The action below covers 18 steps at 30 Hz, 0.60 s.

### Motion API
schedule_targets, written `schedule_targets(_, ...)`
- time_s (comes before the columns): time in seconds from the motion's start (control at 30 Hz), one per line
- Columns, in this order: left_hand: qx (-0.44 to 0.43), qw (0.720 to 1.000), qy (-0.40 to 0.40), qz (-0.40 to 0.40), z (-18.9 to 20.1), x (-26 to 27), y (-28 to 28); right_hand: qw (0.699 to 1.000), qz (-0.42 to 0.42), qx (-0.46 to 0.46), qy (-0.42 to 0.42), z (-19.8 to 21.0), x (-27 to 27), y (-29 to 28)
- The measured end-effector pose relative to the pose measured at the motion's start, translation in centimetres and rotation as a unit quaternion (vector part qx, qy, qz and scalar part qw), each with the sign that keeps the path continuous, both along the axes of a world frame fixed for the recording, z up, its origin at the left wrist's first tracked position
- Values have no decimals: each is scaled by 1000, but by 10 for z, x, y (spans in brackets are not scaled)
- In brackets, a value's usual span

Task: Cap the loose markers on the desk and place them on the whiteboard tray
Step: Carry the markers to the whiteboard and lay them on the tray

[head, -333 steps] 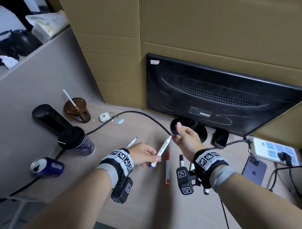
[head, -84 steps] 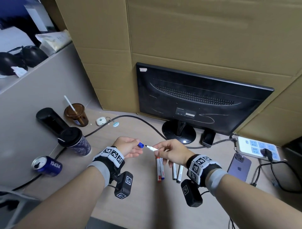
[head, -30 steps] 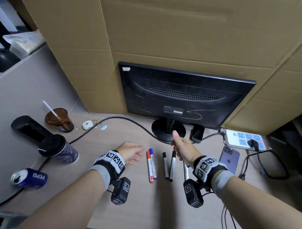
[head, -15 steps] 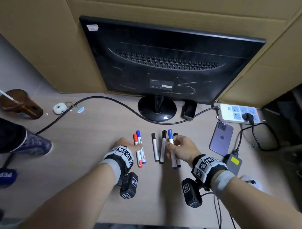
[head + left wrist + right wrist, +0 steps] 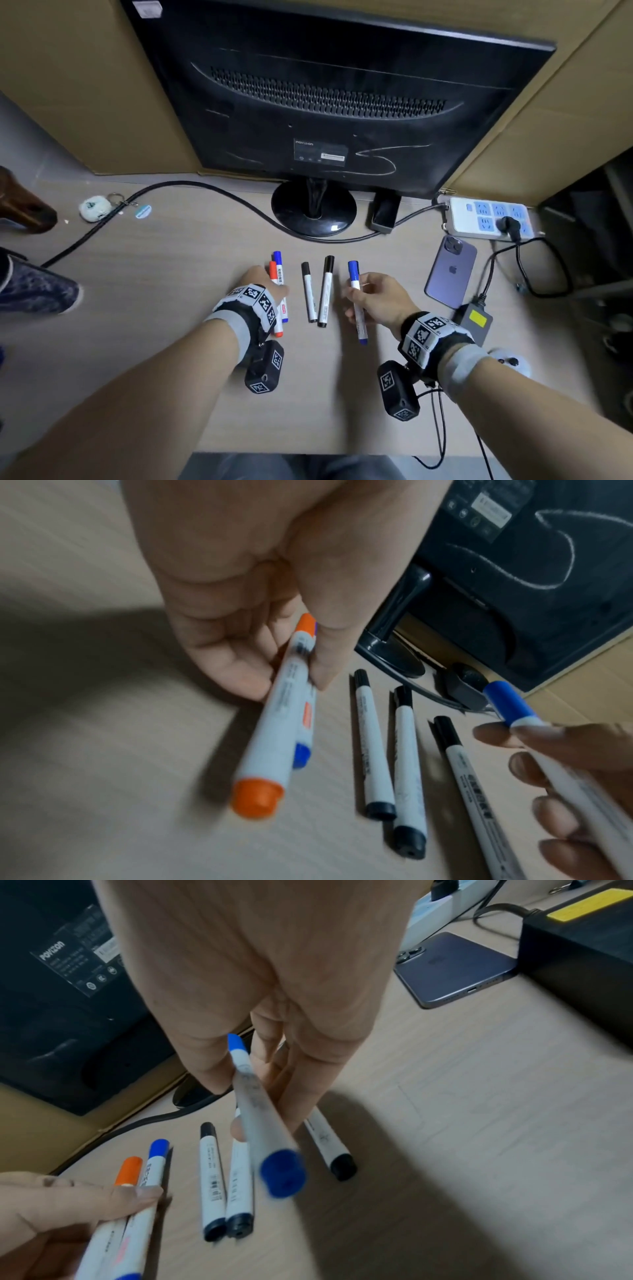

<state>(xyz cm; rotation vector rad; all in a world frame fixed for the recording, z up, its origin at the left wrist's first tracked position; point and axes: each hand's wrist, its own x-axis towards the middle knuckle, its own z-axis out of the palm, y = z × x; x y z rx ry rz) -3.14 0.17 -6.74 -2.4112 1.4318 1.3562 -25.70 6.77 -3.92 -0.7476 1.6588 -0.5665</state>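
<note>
Since half a second ago your right hand [image 5: 376, 301] lifted the blue-capped white marker [image 5: 356, 301], fingers curled around it; your left hand [image 5: 270, 287] pinches the orange-capped marker [image 5: 274, 723]. Black-capped markers [image 5: 317, 291] lie between; a loose pinch could drop one.

My right hand [image 5: 260, 988] pinched a blue-capped marker [image 5: 263, 1123] above the desk [image 5: 462, 1123]. Three black markers [image 5: 210, 1180] lay below it. My left hand [image 5: 68, 1204] gripped an orange marker [image 5: 128, 1171] and another blue marker [image 5: 154, 1161]. A phone [image 5: 452, 969] lay near.
</note>
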Motion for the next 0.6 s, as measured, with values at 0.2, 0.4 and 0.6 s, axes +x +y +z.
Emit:
schedule_targets(0.2, -34, 994, 99, -10, 13, 8, 2, 999, 26, -30, -8, 14, 12, -22)
schedule_targets(0.4, -32, 987, 143, -70, 38, 6, 2, 993, 64, -77, -59, 28, 26, -40)
schedule_targets(0.6, -5, 971, 226, -77, 39, 6, 3, 986, 71, -132, -77, 41, 37, -49)
